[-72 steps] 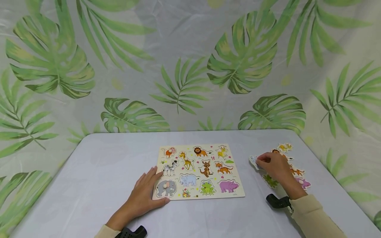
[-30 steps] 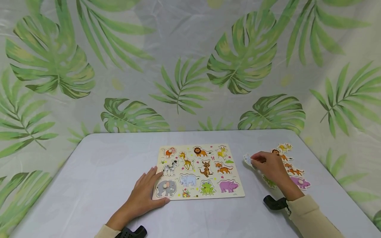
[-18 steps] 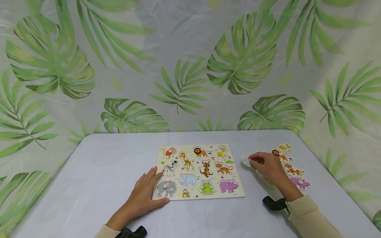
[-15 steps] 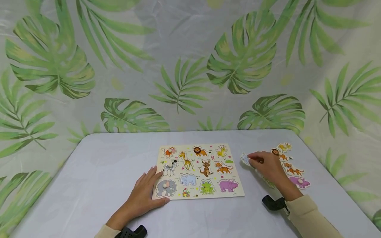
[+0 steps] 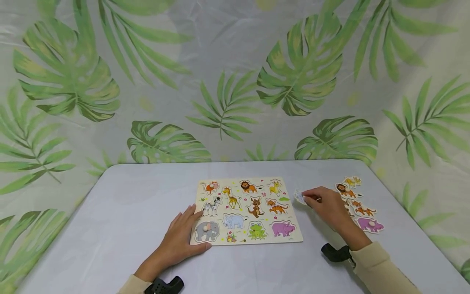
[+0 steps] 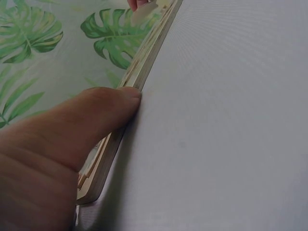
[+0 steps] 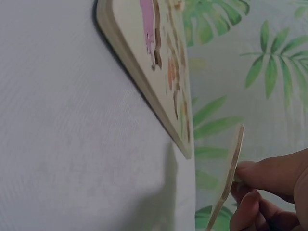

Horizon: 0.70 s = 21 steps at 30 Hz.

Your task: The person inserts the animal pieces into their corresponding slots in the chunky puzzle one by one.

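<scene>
"So, what's that pale piece [image 5: 298, 197] just past the board's right edge?"

"Thin and flat, tilted, bluish-white on its face. I can't make out the animal; fingertips cover part of it. From the right wrist it shows edge-on, its lower end cut off."

"And the hand on it?"

"The right hand [image 5: 326, 207] pinches it between thumb and finger. From above, the remaining fingers are mostly hidden; the right wrist's view has them bent in underneath."

"What about the left hand [image 5: 178, 241]?"

"Spread over the left end of the board [image 5: 266, 218], thumb against the near edge. From the left wrist you get little besides that thumb; the other fingers are out of sight there."

"What can you read on the board?"

"Animals, mostly clear. The elephant [image 5: 208, 232] has a knob, and so does the monkey [image 5: 211, 187]."

"And beyond the right hand?"

"Loose pieces, clustered: a small yellow animal [image 5: 352, 181], a lion [image 5: 344, 190], a tiger [image 5: 364, 210] and a purple hippo [image 5: 368, 224], knob showing. Something brown [image 5: 347, 207] peeks out between hand and tiger, too covered to name."

"Further out?"

"White table [image 5: 143, 200], its near side cut off, like both cream sleeves [image 5: 382, 267]. Behind it, leafy cloth [image 5: 227, 45] runs out of sight."
</scene>
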### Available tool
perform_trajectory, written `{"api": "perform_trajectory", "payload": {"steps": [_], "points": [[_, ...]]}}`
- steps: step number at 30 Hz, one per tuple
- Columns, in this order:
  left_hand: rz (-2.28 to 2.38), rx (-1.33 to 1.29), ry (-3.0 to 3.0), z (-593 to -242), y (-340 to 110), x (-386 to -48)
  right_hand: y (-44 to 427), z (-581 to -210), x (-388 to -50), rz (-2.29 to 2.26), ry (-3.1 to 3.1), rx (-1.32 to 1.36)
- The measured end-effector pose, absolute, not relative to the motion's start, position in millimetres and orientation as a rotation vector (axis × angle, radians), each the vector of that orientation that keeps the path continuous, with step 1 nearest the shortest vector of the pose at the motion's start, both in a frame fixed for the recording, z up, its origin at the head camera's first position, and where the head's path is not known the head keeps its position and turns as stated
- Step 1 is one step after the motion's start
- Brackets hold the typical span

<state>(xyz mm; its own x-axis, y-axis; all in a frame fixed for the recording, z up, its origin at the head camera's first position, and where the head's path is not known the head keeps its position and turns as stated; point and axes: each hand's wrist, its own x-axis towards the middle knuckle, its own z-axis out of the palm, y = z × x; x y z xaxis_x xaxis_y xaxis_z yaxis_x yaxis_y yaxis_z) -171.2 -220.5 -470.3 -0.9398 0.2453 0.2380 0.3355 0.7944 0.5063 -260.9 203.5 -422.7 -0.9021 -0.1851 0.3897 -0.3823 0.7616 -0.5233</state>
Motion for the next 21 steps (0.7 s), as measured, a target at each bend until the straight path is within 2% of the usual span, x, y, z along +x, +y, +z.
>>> {"api": "perform_trajectory", "payload": {"steps": [21], "points": [[-0.863,-0.452,-2.828,-469,-220,-171,163,-408,-259,0.988,-2.652,0.567]]}}
